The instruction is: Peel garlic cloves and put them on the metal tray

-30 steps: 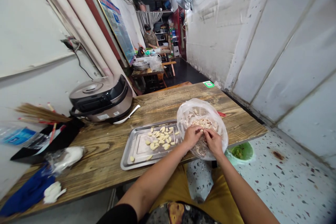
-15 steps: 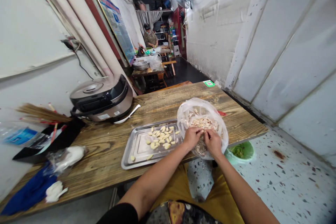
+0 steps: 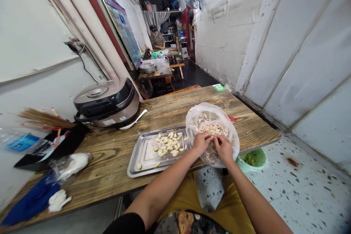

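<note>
Over a clear plastic bag [image 3: 235,131] of unpeeled garlic and loose skins [image 3: 214,128], my left hand [image 3: 201,143] and my right hand [image 3: 223,147] meet at the fingertips. Both are closed in a pinch around a small pale garlic clove, mostly covered by the fingers. The bag's mouth is spread wide and its rim rolls outward. Left of the bag, several peeled garlic cloves [image 3: 170,140] lie on a shallow metal tray [image 3: 142,146], most of them toward its right half.
A rice cooker [image 3: 106,104] and a white spoon [image 3: 134,120] stand behind the tray. Farther left are a black box of skewers [image 3: 52,142], a plastic bag [image 3: 72,164] and a blue cloth [image 3: 33,199]. A green basin [image 3: 252,158] is below the table's right edge. Another person [image 3: 157,39] works at the back.
Both hands stay pinched together over the bag, with only slight finger movement. The view has shifted a little; the tray and its cloves look the same.
</note>
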Motion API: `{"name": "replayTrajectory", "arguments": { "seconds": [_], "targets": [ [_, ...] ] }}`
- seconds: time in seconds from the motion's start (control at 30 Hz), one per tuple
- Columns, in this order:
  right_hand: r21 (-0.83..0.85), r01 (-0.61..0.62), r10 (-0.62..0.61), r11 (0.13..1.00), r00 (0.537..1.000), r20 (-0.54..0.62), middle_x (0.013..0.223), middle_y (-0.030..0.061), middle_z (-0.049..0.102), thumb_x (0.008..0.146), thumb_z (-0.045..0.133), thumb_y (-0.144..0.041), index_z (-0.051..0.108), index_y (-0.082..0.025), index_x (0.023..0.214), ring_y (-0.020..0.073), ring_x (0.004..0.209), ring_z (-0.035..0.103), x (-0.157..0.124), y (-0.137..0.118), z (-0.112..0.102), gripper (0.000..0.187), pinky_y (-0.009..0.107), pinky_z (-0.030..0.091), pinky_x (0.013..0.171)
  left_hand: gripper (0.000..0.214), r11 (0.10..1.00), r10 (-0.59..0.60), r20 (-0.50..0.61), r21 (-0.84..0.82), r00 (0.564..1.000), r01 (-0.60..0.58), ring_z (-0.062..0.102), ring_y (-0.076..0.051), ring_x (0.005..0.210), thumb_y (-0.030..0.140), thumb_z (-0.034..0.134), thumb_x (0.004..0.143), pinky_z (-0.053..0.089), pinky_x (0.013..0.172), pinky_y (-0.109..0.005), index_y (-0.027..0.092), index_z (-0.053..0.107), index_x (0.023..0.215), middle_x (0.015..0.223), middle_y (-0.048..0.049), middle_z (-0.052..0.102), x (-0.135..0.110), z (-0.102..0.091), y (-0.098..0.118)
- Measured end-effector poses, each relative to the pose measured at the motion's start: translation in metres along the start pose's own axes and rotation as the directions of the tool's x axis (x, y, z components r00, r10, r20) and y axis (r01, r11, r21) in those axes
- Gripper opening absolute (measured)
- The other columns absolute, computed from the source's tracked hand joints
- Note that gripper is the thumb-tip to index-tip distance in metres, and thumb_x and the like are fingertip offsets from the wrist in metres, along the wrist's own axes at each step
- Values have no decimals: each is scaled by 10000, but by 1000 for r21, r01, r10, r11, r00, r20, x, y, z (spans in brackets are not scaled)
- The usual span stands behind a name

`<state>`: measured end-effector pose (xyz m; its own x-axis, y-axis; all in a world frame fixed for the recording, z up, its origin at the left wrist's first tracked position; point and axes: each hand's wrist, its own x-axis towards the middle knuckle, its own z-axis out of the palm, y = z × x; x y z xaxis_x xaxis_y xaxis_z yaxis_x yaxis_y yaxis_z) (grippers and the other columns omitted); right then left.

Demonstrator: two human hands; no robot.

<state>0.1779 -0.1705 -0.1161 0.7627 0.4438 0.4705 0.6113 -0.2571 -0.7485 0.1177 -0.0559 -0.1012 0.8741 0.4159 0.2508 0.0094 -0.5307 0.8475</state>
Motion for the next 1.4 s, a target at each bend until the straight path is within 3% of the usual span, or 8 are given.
{"name": "replayTrajectory", "arguments": {
  "seconds": [0.17,0.3,0.57,0.7,0.8,0.87,1.17,1.4],
  "targets": [
    [-32,-34,33,999,999,-35,678,45,607,791,447,-298,609,-165,725,159,618,535,0,0,2,220,263,407,610,165,959,-167,-19,-234,986,158,627,-137,664,135,552,720,509,649,-258,145,663,843,751,-28,682,4,-1,2],
    [-38,-30,28,999,998,-51,618,16,567,773,453,-279,587,-170,669,135,567,500,-1,-1,2,201,240,382,575,188,790,-356,20,-528,934,312,612,-124,568,160,585,710,508,591,-252,108,635,884,653,-32,662,11,-2,8],
    [-25,0,0,1000,1000,-16,582,-2,533,758,469,-262,555,-171,621,124,558,479,-3,-2,1,186,227,368,564,318,631,-438,76,-684,896,366,564,-78,542,294,674,663,449,532,-186,96,631,907,676,-38,649,10,-5,17],
    [58,-49,51,997,998,-36,662,31,595,831,422,-348,606,-163,712,146,623,523,-2,-5,-3,287,254,405,623,314,682,-442,111,-602,890,414,506,-56,450,266,622,715,407,474,-170,104,613,983,555,14,599,12,-7,19],
    [143,-50,55,988,998,-27,901,74,648,850,408,-377,628,-170,943,183,825,573,-1,-6,-5,316,301,425,760,243,797,-343,127,-485,931,360,496,-48,431,194,612,707,407,468,-166,104,620,932,570,17,609,10,-5,17],
    [189,-46,45,981,999,6,966,76,646,850,410,-385,630,-182,978,193,897,573,0,-4,-5,326,317,420,812,212,848,-281,140,-426,949,314,521,-60,438,163,610,694,423,470,-171,109,602,899,571,20,612,8,-3,14],
    [260,-221,210,940,975,70,717,49,662,818,418,-474,632,-164,916,181,620,586,0,4,-1,390,279,453,573,101,912,-252,139,-298,958,283,632,-126,592,176,542,733,494,578,-225,128,583,813,640,-19,652,3,-2,8],
    [303,-240,218,922,970,103,619,23,626,811,432,-478,614,-165,902,165,533,563,0,1,-3,374,267,446,541,243,997,-42,125,74,991,33,581,-104,593,194,440,770,426,586,-196,148,637,636,623,0,649,-2,-11,24]
  ]
}}
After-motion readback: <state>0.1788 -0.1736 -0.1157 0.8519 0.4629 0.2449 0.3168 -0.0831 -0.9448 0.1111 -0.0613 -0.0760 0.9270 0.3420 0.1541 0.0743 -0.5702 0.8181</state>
